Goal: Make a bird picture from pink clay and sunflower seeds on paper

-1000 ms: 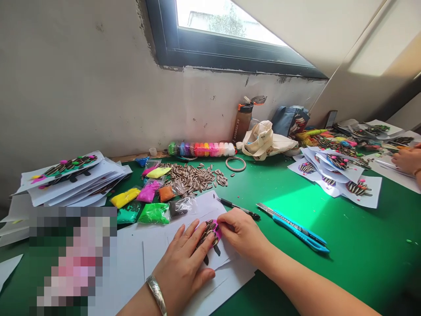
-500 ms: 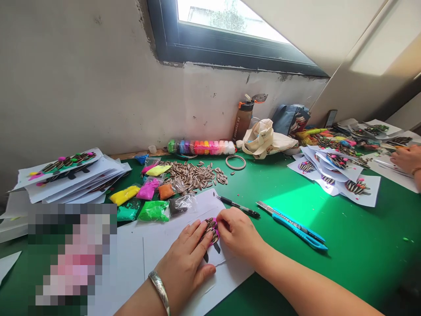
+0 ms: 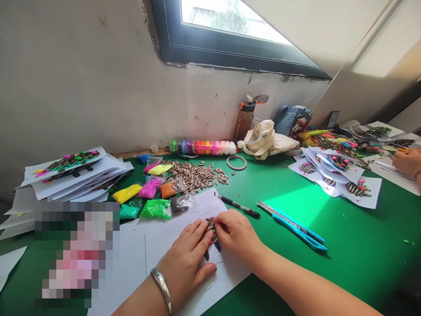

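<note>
A small figure of striped seeds on pink clay (image 3: 211, 231), with black leg-like shapes below it, lies on white paper (image 3: 161, 245). Flat over its left side rests my left hand (image 3: 187, 254), fingers stretched and slightly spread, a silver bracelet on the wrist. At the figure's right edge, my right hand (image 3: 235, 230) is closed, thumb and index finger pinched at the pink clay; what is between the fingertips is hidden.
Clay packets (image 3: 155, 209) and loose sunflower seeds (image 3: 194, 174) lie beyond the paper. A pen (image 3: 238, 206) and a blue cutter (image 3: 292, 226) are to the right. Paper stacks stand left (image 3: 82, 175) and right (image 3: 335, 175). Another person's hand (image 3: 408, 161) shows far right.
My right hand has shifted slightly left along the figure's edge, covering more of the pink clay. My left hand stays flat on it. The view has moved a little.
</note>
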Action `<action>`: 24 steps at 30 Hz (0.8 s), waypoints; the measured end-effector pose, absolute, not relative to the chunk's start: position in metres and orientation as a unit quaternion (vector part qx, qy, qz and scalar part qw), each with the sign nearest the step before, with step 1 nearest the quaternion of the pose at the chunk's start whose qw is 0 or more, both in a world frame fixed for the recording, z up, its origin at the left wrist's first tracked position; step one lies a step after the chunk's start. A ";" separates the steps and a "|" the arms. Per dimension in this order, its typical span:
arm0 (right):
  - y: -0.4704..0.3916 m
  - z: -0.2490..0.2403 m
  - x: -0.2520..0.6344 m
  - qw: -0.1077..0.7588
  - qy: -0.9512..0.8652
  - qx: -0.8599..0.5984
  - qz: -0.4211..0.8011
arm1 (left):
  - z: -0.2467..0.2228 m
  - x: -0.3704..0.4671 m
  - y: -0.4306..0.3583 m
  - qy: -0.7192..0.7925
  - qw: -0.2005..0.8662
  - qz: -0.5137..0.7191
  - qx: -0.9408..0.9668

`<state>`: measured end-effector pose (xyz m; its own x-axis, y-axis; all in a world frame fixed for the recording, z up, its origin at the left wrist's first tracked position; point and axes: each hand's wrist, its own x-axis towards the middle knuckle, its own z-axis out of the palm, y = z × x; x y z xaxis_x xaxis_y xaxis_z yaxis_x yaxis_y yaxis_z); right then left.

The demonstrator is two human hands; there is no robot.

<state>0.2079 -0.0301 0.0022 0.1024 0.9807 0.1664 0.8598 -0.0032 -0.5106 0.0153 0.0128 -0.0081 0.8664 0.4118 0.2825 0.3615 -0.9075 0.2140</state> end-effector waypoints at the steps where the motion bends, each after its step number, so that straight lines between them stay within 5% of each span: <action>1: -0.031 0.003 0.210 0.256 -0.664 -0.692 0.121 | -0.009 0.015 0.013 0.200 0.085 0.168 0.961; 24: -0.021 0.016 0.238 0.296 -0.652 -0.692 0.092 | -0.021 0.014 0.010 0.219 0.116 0.167 0.954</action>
